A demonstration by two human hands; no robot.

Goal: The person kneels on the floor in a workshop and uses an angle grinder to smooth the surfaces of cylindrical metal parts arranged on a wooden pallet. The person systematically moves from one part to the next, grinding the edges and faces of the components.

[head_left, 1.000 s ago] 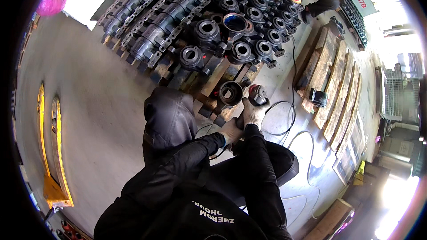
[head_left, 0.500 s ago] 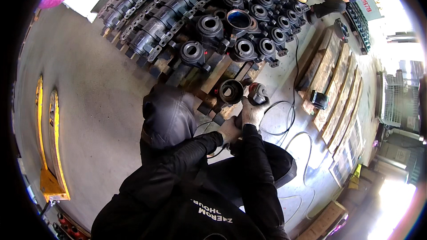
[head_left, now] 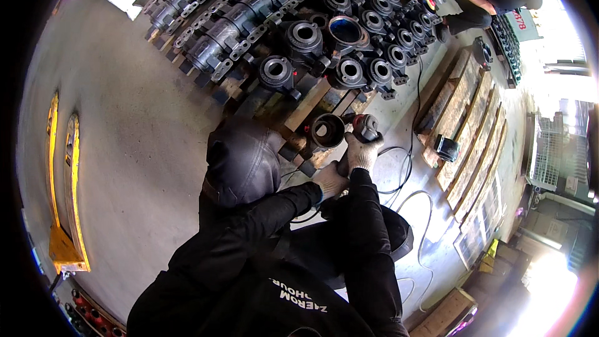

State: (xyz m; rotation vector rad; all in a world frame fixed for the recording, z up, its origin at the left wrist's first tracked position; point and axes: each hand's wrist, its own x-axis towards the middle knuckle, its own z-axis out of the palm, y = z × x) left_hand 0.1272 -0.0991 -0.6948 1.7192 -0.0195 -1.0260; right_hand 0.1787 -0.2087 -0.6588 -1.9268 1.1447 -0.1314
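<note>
Wearing white work gloves, both my hands are closed on an angle grinder (head_left: 365,126) with a red and grey head. My right hand (head_left: 362,151) wraps round the tool just behind its head. My left hand (head_left: 331,182) grips the body farther back, closer to my knees. Directly left of the grinder head, a dark round metal housing (head_left: 327,131) with an open bore sits at the near end of a wooden pallet (head_left: 308,106). Whether the grinder's disc touches the housing's rim is hidden from this angle.
Rows of black cast housings (head_left: 304,36) crowd the pallet ahead. Cables (head_left: 409,165) trail across the floor at right, beside another pallet (head_left: 471,131) bearing a black ring part (head_left: 447,148). Yellow forks (head_left: 62,181) lie at left. A co-worker (head_left: 465,0) handles a tool at far right.
The view has shifted slightly, so most of the scene sits a little differently in the picture. Both hands keep their grip on the grinder beside the same housing.
</note>
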